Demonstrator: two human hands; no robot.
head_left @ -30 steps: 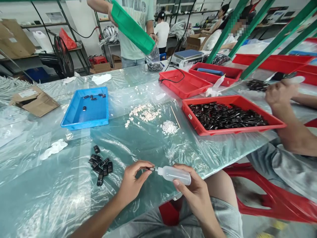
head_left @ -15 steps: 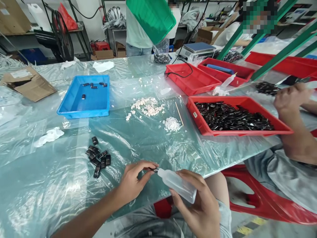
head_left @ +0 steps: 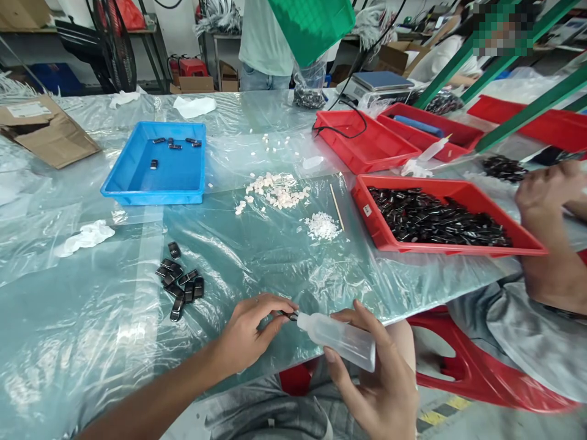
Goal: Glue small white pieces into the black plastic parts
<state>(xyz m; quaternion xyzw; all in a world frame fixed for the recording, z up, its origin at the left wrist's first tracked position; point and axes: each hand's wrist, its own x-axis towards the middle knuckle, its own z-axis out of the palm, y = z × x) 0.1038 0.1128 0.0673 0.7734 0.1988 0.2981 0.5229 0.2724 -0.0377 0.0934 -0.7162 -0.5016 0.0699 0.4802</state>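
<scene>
A torn cardboard box point(head_left: 46, 131) lies at the far left of the surface point(head_left: 92, 342), well left of the blue tray point(head_left: 137, 183), which holds a few small dark pieces. Nearer than the blue tray sits a crumpled white tissue point(head_left: 82, 237), and right of that a cluster of black parts point(head_left: 180, 284). Right of the cluster, the left hand point(head_left: 250, 333) pinches a small black part point(head_left: 288, 316) in a clenched fingertip grip, just at the edge of the surface. The nozzle of the squeeze bottle point(head_left: 342, 339) touches that part; the right hand point(head_left: 380, 379) has its grip wrapped around the bottle's body. Over the last second the bottle has tilted, its base dropping lower and rightward while the tip has stayed on the part, and the view has dipped a little; this reads as liquid being fed onto the piece. Beyond the hands lie white pellets point(head_left: 275, 192) and a finer white pile point(head_left: 322, 226), then a red tray point(head_left: 527, 244) heaped with black parts, with another person's arm point(head_left: 545, 244) at its right end
</scene>
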